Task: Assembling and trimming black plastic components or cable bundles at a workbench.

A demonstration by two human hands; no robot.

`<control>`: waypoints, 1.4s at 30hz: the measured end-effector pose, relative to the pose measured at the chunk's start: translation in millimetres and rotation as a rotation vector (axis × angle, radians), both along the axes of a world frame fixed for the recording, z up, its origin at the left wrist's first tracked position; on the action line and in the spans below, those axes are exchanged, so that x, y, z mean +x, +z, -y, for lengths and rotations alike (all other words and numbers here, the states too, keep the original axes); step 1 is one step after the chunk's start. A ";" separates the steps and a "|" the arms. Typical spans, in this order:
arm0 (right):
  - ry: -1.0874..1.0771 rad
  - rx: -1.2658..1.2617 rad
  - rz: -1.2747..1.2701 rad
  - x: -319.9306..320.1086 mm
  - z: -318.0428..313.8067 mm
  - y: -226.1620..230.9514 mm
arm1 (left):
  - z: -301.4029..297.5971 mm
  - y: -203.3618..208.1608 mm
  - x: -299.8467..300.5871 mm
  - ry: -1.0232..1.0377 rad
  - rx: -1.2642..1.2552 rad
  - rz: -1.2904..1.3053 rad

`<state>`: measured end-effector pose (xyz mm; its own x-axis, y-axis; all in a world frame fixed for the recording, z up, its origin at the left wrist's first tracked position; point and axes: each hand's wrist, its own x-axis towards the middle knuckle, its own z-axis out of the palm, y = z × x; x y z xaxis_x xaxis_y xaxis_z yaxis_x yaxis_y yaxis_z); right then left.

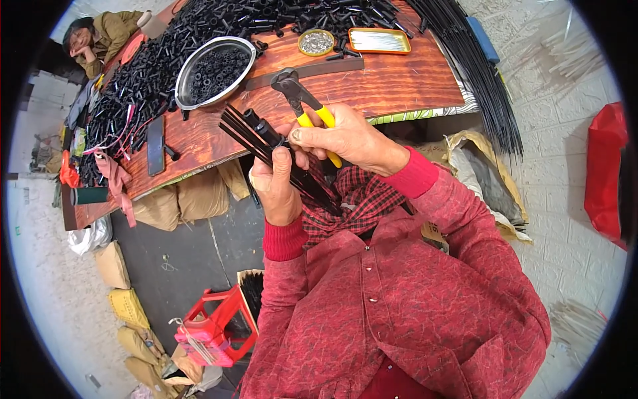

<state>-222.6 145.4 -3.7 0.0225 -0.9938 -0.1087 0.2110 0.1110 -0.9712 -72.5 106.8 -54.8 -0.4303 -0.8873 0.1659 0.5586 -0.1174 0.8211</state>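
Observation:
My left hand (pixel 278 193) is closed round a bundle of thin black rods (pixel 242 135), which slants down toward my lap. Two short black tubular fittings (pixel 267 132) stick up beside the rods at the same hand. Pincer pliers (pixel 291 86) with a dark head and yellow handles are gripped in my right hand (pixel 355 136), their jaws pointing up and away over the table edge. My hands meet, the right thumb and fingers touching near the fittings. What lies between those fingertips is hidden.
On the wooden table (pixel 405 83) lie a metal bowl (pixel 247 48) of black rings, heaped black fittings (pixel 153 60), a dish of small metal pieces (pixel 316 42), a tray of thin pins (pixel 379 40) and a phone (pixel 155 146). Long black rods (pixel 478 73) hang off the right. A person (pixel 109 33) sits far left.

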 end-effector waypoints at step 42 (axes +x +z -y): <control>-0.422 -0.196 -0.588 22.5 3.4 2.7 | 0.0 -1.2 1.1 0.040 -0.017 0.028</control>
